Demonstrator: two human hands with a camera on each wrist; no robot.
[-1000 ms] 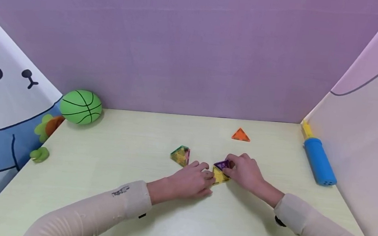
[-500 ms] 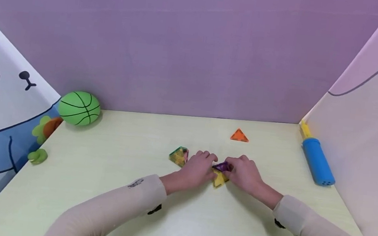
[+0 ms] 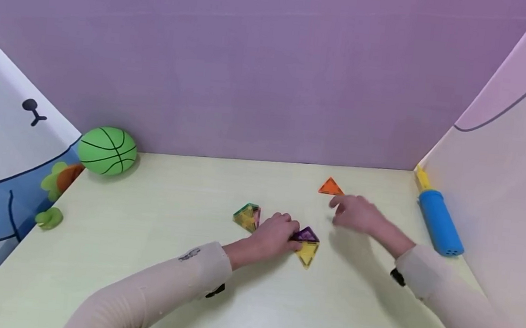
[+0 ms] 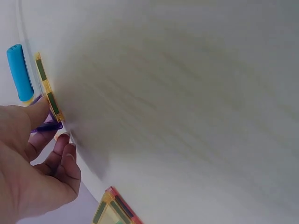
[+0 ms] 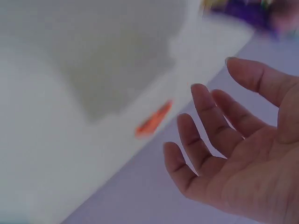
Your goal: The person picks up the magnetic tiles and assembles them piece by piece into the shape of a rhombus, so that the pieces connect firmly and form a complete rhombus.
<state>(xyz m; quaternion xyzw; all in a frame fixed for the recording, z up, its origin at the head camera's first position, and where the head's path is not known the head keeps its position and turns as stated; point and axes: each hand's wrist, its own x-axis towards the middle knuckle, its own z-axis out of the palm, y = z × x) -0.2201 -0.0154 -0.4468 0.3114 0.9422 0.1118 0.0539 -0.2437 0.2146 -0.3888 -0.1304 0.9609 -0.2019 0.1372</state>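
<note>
My left hand (image 3: 274, 236) pinches a pair of joined triangular magnetic tiles, a purple tile (image 3: 307, 235) and a yellow tile (image 3: 307, 254), at their left corner. In the left wrist view the thumb lies against the yellow tile (image 4: 48, 88), seen edge-on, with the purple tile (image 4: 46, 127) beneath. Nothing is in my right hand (image 3: 357, 214), which hovers with spread fingers just in front of an orange triangular tile (image 3: 331, 187). The right wrist view shows that orange tile (image 5: 153, 121) beyond the fingertips. Left of the left hand stands a small cluster of yellow, green and pink tiles (image 3: 246, 218).
A green ball (image 3: 107, 151) sits at the table's back left corner, and a small green toy (image 3: 49, 218) at the left edge. Along the right edge lies a blue hand pump (image 3: 441, 223) with a yellow end. A purple cloth backdrop (image 3: 273, 69) rises behind the table.
My right hand has let go of the purple tile and moved up and right toward the orange one. The left hand has shifted to grip the tile pair, which has turned slightly.
</note>
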